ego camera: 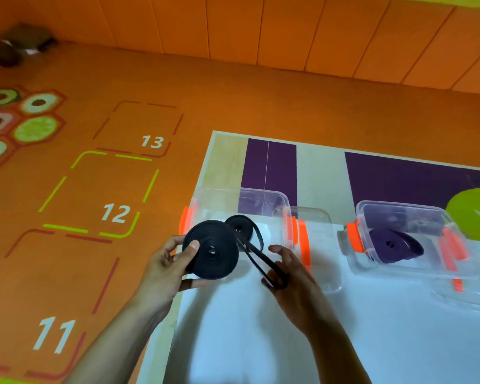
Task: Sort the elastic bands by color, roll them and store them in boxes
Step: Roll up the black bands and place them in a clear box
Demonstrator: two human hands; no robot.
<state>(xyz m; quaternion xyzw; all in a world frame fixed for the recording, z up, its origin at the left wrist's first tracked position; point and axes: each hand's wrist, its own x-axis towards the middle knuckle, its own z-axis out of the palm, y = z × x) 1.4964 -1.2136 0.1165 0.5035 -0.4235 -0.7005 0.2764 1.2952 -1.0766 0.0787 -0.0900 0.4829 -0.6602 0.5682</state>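
Left thumb (193, 245) pressed flat on the face of the black roll (212, 252), fingers curled under its rim. The left hand (172, 261) grips it like a spool, I judge so the coils cannot spring loose.

Right hand (288, 270): fingers hooked round the loose tail (261, 261), which runs taut from the roll. The tension probably keeps the winding tight.

Roll held in the air over the table (261, 328) edge, just in front of the left box (261, 195). A smaller black roll (240, 227) shows behind it; I cannot tell if it lies in that box.

Right box (399, 209), well apart, holds a purple roll (394, 245). Colours are kept separate, so black should go left once the tail is wound.
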